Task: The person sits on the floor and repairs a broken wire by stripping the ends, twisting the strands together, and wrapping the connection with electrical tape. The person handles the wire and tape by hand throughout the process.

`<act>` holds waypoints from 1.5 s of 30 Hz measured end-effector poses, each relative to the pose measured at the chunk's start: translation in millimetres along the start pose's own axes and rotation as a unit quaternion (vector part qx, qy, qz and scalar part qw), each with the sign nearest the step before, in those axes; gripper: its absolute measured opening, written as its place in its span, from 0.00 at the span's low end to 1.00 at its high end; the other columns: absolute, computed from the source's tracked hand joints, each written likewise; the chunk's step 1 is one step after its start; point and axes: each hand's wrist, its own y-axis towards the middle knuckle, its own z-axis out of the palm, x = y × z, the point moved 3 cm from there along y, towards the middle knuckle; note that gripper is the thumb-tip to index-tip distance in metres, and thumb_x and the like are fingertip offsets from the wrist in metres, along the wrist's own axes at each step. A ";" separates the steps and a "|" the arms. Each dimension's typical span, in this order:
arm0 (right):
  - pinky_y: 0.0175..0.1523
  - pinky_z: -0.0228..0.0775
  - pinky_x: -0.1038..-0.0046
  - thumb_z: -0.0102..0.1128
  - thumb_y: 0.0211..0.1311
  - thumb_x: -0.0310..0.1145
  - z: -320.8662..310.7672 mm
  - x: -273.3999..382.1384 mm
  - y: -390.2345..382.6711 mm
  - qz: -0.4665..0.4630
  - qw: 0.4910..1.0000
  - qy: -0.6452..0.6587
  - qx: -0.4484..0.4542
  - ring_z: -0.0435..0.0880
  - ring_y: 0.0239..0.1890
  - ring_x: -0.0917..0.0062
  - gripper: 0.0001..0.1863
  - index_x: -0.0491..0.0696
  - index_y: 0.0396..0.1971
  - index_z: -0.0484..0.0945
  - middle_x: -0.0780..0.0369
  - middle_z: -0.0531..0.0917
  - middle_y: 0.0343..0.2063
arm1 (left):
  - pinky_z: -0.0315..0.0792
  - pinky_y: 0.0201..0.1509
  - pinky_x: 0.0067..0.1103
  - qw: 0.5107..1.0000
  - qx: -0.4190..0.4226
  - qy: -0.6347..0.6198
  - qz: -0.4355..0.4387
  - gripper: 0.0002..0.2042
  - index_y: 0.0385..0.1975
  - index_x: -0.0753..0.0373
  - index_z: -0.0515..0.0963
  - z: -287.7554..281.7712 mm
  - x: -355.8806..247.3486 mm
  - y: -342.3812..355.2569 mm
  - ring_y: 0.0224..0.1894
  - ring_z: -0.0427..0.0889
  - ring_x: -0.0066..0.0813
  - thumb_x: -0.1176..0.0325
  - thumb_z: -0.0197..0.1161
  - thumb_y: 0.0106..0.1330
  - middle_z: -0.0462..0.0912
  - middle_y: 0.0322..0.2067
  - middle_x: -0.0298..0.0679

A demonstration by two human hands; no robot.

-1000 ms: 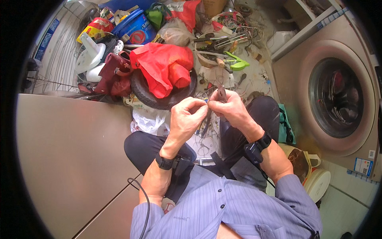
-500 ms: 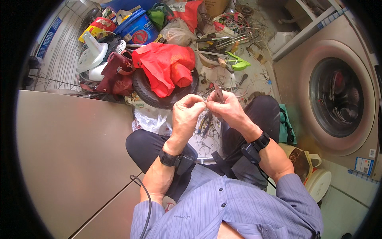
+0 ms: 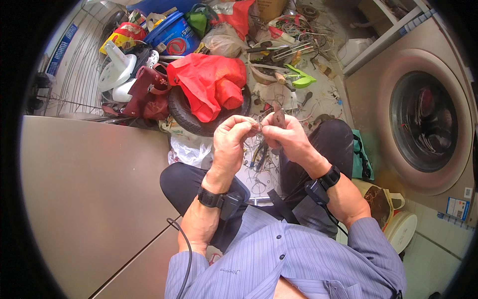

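Note:
My left hand point(image 3: 231, 144) is raised in front of me, thumb and fingertips pinched on a small, thin coppery piece point(image 3: 256, 126), possibly wire, too small to make out clearly. Beside it my right hand point(image 3: 290, 140) grips a flat, dark rusty tool point(image 3: 278, 115), pointing upward, its thumb near the left fingertips. Below both, dark-handled tools point(image 3: 259, 153) and tangled wire bits lie on the floor between my bent legs. Just beyond my hands is a black tyre point(image 3: 181, 117) with red plastic bags point(image 3: 209, 82) on it.
Around me are a washing machine point(image 3: 423, 124) on the right, a large flat panel point(image 3: 89, 189) on the left, a cream bucket point(image 3: 401, 231), a blue tub point(image 3: 174, 35), a green plastic tool point(image 3: 302, 78), white plastic parts point(image 3: 117, 70) and a heap of wires point(image 3: 294, 25).
My left fingertips have shifted slightly, and a coppery bit now shows between the hands. The view has shifted a little; both hands stay close together.

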 end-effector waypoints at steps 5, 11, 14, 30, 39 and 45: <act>0.26 0.59 0.81 0.63 0.65 0.29 -2.5 -1.5 2.3 -0.003 1.000 0.013 0.002 0.71 0.21 0.87 0.04 0.45 0.35 0.79 0.69 0.77 0.21 | 0.79 0.50 0.25 0.997 0.027 -0.057 -0.036 0.04 0.37 0.65 0.81 -1.8 -1.7 1.9 0.40 0.86 0.29 0.74 0.61 0.70 0.88 0.37 0.41; 0.25 0.61 0.83 0.63 0.64 0.29 -11.9 2.3 1.2 -0.043 0.995 -0.022 -0.088 0.71 0.20 0.89 0.05 0.45 0.36 0.78 0.70 0.77 0.22 | 0.74 0.45 0.25 0.988 0.062 -0.135 -0.035 0.03 0.38 0.62 0.79 -5.0 -13.3 1.9 0.34 0.80 0.28 0.72 0.59 0.72 0.84 0.35 0.39; 0.24 0.59 0.82 0.63 0.66 0.28 -10.2 1.9 -1.3 -0.026 0.997 -0.010 -0.077 0.72 0.20 0.88 0.04 0.45 0.37 0.79 0.70 0.77 0.22 | 0.73 0.44 0.23 0.998 0.042 -0.013 -0.037 0.04 0.39 0.61 0.79 -3.4 -6.6 1.3 0.35 0.79 0.26 0.70 0.59 0.74 0.83 0.35 0.38; 0.27 0.60 0.81 0.62 0.64 0.26 -4.0 0.9 -0.8 -0.023 0.998 -0.058 0.004 0.69 0.23 0.90 0.02 0.45 0.34 0.79 0.72 0.76 0.23 | 0.71 0.38 0.14 0.963 0.014 0.269 -0.024 0.09 0.42 0.67 0.86 4.9 -6.2 -2.0 0.34 0.78 0.12 0.67 0.70 0.70 0.86 0.34 0.30; 0.32 0.65 0.80 0.60 0.59 0.25 -14.0 1.5 3.7 -0.109 0.961 -0.235 -0.099 0.71 0.28 0.89 0.03 0.42 0.31 0.78 0.72 0.77 0.25 | 0.62 0.30 0.15 0.995 0.054 -0.039 -0.081 0.02 0.37 0.63 0.82 6.5 -2.1 -4.6 0.27 0.70 0.14 0.74 0.64 0.71 0.79 0.29 0.29; 0.27 0.61 0.82 0.56 0.61 0.23 -42.5 19.1 -0.6 -0.138 0.953 -0.157 -0.220 0.69 0.22 0.88 0.01 0.45 0.30 0.76 0.70 0.75 0.22 | 0.67 0.34 0.20 0.981 0.124 -0.148 -0.007 0.04 0.38 0.64 0.80 -8.6 -37.6 1.9 0.35 0.75 0.21 0.72 0.58 0.72 0.79 0.36 0.34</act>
